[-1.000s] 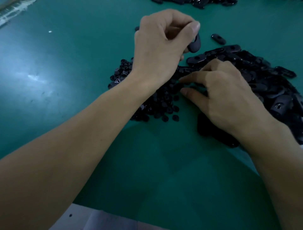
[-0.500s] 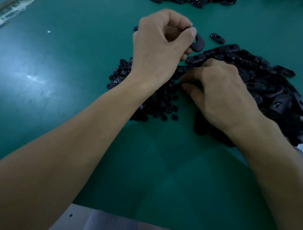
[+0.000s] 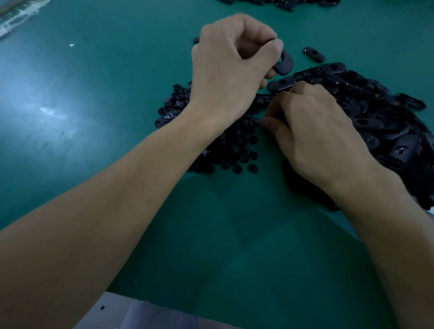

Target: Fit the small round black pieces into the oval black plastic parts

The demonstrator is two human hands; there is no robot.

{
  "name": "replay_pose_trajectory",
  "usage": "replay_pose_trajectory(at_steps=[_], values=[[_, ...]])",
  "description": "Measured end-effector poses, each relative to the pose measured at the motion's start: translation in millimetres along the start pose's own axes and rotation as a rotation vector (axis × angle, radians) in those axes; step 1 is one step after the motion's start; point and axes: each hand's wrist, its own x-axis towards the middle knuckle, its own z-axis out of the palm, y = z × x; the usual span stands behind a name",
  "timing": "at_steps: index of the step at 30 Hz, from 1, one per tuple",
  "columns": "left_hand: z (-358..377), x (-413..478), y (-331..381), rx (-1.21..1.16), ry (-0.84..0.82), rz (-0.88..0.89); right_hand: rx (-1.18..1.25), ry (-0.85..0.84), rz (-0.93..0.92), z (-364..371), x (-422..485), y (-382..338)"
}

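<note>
My left hand (image 3: 230, 68) is raised over the green table and grips one oval black part (image 3: 283, 64) between thumb and curled fingers. Below it lies a heap of small round black pieces (image 3: 234, 150). My right hand (image 3: 317, 136) sits at that heap's right edge, thumb and curled fingers drawn together on a small round piece (image 3: 257, 121); the fingertips themselves are hidden. A large pile of oval black parts (image 3: 375, 112) spreads out behind and to the right of my right hand.
A single oval part (image 3: 313, 54) lies apart beyond the pile. More black parts (image 3: 281, 2) sit at the far edge of the green table (image 3: 94, 94). A white sheet (image 3: 131, 312) shows at the near edge.
My right hand's fingers, straight a second ago, have curled in at the round pieces and the hand has slid slightly left. My left hand has turned the oval part, showing more of it.
</note>
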Motion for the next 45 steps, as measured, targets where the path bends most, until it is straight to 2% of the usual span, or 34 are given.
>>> replay_pose_trajectory(at_steps=[3,9,20,26,33,45], values=[[0.5,-0.8,-0.6,0.004,0.006,-0.012,0.024,0.039,0.004,-0.5,1.5,0.7],[0.7,-1.7,0.6,0.011,0.004,-0.014,0.348,0.223,0.154,-8.5,-4.6,4.3],[2.4,-4.3,0.8,0.005,-0.045,-0.009,0.472,0.365,0.108,-9.7,-8.2,9.7],[1.9,-4.5,1.1,0.014,-0.052,-0.01,0.541,0.382,0.097,-10.6,-6.2,10.4],[3.1,-6.4,2.2,0.049,-0.074,0.0,0.836,0.372,0.177,-15.0,-3.0,13.0],[2.1,-6.4,0.4,0.058,-0.096,-0.002,0.84,0.397,0.138,-16.0,-3.4,12.0]])
